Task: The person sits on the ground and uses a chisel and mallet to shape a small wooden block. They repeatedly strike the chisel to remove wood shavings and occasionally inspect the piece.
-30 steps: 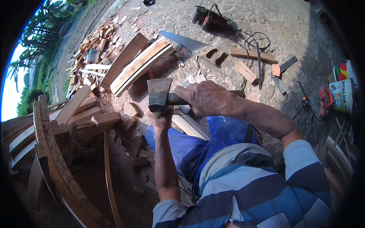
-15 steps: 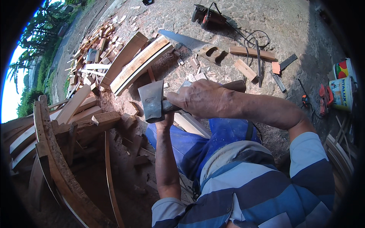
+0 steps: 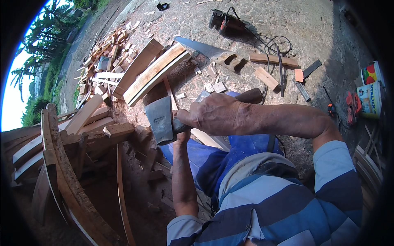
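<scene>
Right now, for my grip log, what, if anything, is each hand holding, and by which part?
The right hand grips the axe by its handle, near the head. The left hand is partly hidden; whether it holds anything can't be told.

1. Left hand (image 3: 182, 137): mostly hidden behind the axe (image 3: 160, 121); its grip cannot be told.
2. Right hand (image 3: 215, 115): partly covers the handle (image 3: 250, 96).
3. Curved beam (image 3: 72, 180): cut off by the lower edge.
4. Black object (image 3: 162, 6) at top: too small to identify.
</scene>
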The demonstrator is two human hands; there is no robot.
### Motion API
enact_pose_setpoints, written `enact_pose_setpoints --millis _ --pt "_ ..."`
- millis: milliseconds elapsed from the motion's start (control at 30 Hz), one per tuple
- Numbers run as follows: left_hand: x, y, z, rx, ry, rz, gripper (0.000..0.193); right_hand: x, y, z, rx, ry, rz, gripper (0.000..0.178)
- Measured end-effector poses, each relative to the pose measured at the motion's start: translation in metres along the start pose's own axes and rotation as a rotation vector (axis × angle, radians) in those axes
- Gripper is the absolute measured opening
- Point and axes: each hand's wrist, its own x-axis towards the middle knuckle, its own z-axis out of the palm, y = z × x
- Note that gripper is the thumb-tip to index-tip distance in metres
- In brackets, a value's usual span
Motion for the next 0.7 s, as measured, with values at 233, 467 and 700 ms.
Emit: enact_pose_setpoints --millis 233,467,700 --pt "0.001 0.000 0.001 -0.249 -0.043 -0.040 0.047 0.004 -0.002 0.010 -0.092 0.006 -0.018 0.022" --pt "-0.003 0.036 0.006 0.090 -0.056 0.011 0.045 0.008 0.001 0.015 -0.149 -0.031 0.002 0.020" --pt "0.006 0.029 0.004 0.352 -0.111 0.024 0.044 0.012 0.003 0.024 -0.104 -0.046 0.012 0.020"
